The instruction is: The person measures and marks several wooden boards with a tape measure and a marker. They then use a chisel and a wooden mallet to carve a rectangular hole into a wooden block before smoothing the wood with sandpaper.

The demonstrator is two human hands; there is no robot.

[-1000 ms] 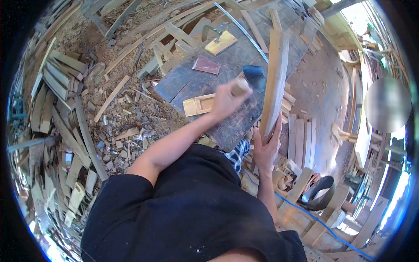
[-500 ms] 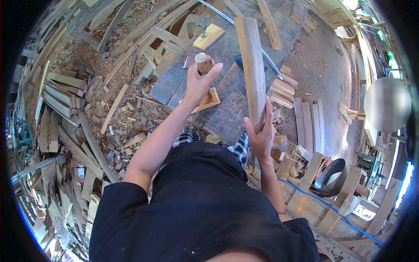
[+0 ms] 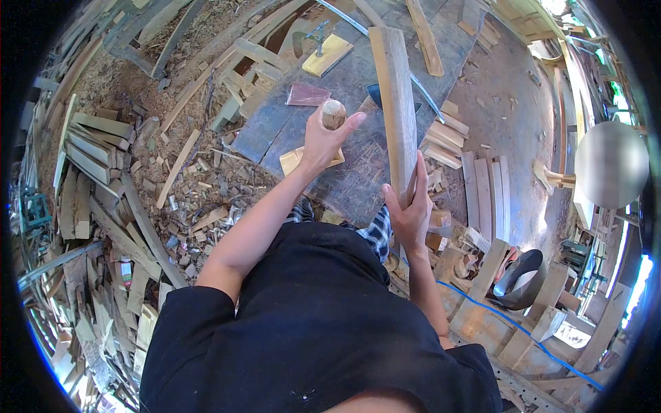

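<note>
A short rounded wooden piece [image 3: 334, 115] stands up out of my left hand [image 3: 323, 141], whose fingers wrap round it over the dark table [image 3: 265, 127]. My right hand [image 3: 412, 213] grips the lower end of a long wooden board [image 3: 398, 103], which is tilted upward in front of me. Beneath my left hand lies a small wooden tray-like piece [image 3: 292, 160], partly hidden. A reddish flat sheet [image 3: 308, 94] rests on the table just beyond that hand.
A yellowish block [image 3: 328, 56] with a metal clamp [image 3: 319, 43] is at the table's far side. Wood strips [image 3: 446, 141] lie right of the table. A blue hose [image 3: 509, 319] runs at lower right. Stacked wood [image 3: 96, 148] and scraps cover the ground at left.
My left hand has moved slightly right and down with the rounded piece, uncovering more of the reddish sheet. My right hand and the board have hardly moved.
</note>
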